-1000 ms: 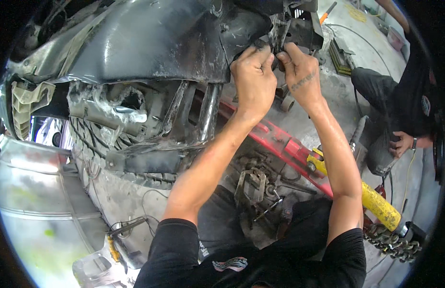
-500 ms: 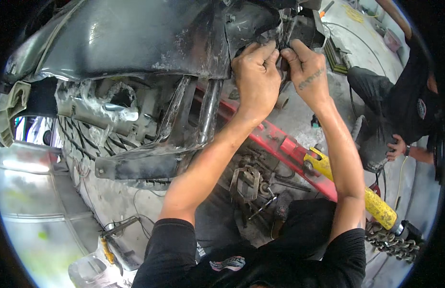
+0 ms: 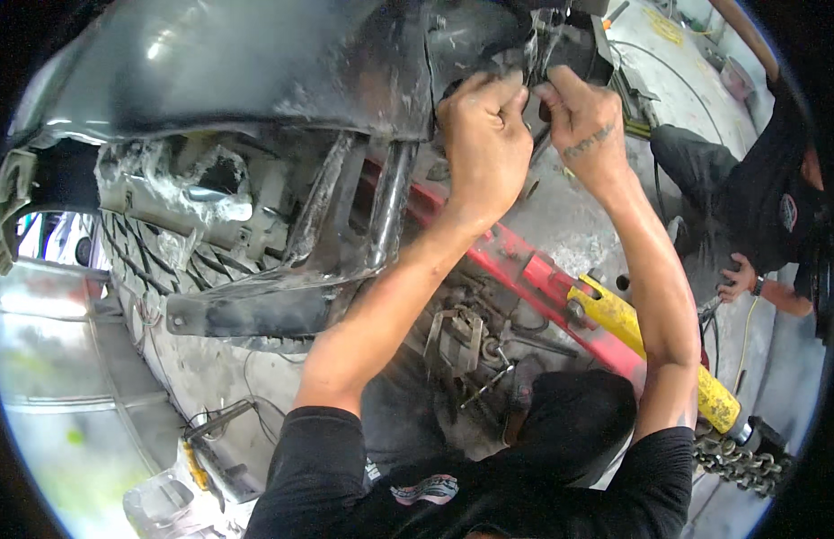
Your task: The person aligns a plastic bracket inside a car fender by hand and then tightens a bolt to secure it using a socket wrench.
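Note:
My left hand (image 3: pixel 487 135) is closed in a pinch at the edge of a dark, dusty vehicle body panel (image 3: pixel 246 72). My right hand (image 3: pixel 586 130) sits just beside it, thumb and forefinger pressed together. A small gap parts the fingertips of the two hands. Whatever they pinch is too small and blurred to name. Behind the fingers are ragged dark panel edges and a black box-like part (image 3: pixel 579 58). Black metal brackets (image 3: pixel 394 202) hang below the panel, left of my forearm.
A red beam (image 3: pixel 516 256) joined to a yellow cylinder (image 3: pixel 610 314) runs under my arms, with a heavy chain (image 3: pixel 740 463) at lower right. Metal clamps and tools (image 3: pixel 462 341) lie on the floor. At right crouches another person (image 3: pixel 749 198), a hand on the knee.
My fingertips have drawn slightly apart, the right hand shifting a little to the right. The view has shifted a bit over the panel.

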`<state>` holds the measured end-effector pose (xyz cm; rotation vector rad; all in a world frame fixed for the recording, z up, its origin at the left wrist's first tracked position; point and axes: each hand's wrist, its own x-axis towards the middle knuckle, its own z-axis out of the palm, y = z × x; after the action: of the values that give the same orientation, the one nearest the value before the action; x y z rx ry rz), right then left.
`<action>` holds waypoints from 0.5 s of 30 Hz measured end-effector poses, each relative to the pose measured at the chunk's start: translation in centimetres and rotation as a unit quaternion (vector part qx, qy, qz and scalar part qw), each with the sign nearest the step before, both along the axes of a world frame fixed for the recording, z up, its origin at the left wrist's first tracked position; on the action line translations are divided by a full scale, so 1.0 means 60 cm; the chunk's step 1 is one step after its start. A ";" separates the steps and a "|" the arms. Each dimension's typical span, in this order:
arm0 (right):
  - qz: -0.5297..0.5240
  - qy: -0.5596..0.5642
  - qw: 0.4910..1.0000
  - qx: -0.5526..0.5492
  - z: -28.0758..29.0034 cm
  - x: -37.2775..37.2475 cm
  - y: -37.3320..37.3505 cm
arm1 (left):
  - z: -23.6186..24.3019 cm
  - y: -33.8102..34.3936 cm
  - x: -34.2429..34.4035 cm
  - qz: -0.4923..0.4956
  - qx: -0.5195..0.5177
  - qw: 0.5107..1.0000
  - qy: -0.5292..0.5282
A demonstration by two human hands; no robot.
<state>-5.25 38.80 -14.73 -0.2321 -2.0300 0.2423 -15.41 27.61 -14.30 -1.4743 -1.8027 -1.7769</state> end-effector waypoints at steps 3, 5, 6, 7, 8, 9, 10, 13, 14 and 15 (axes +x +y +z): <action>-0.063 0.030 0.984 -0.161 -0.008 -0.006 -0.048 | -0.002 0.006 0.006 -0.010 0.008 1.000 -0.013; -0.033 0.053 0.974 -0.218 -0.008 -0.006 -0.050 | -0.008 0.008 0.003 -0.026 0.003 0.999 -0.022; -0.024 0.042 0.983 -0.174 -0.004 -0.008 -0.045 | -0.011 0.006 0.000 -0.020 0.014 0.999 -0.028; -0.018 0.029 0.991 -0.131 -0.002 -0.008 -0.039 | -0.010 0.003 0.002 -0.016 0.024 0.999 -0.036; 0.016 0.018 0.994 -0.103 -0.003 -0.006 -0.021 | -0.008 0.002 0.002 -0.018 0.024 0.999 -0.038; 0.014 0.015 0.994 -0.103 -0.006 -0.004 -0.021 | -0.006 0.001 0.001 -0.013 0.024 0.999 -0.020; -0.009 0.022 0.997 -0.079 -0.005 -0.003 -0.019 | -0.001 0.002 0.002 -0.006 0.027 1.000 0.000; -0.061 0.053 0.994 -0.077 -0.014 -0.010 -0.042 | -0.009 0.004 0.010 -0.001 0.011 1.000 -0.024; -0.041 0.061 0.987 -0.140 -0.010 -0.015 -0.055 | -0.009 0.003 0.007 -0.002 0.012 1.000 -0.023; -0.020 0.069 0.977 -0.203 -0.008 -0.020 -0.060 | -0.010 0.002 0.003 -0.005 0.018 0.999 -0.035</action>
<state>-6.44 35.20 -15.22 -0.4969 -1.8206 0.6316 -15.25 27.76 -14.89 -1.4276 -1.7900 -1.8774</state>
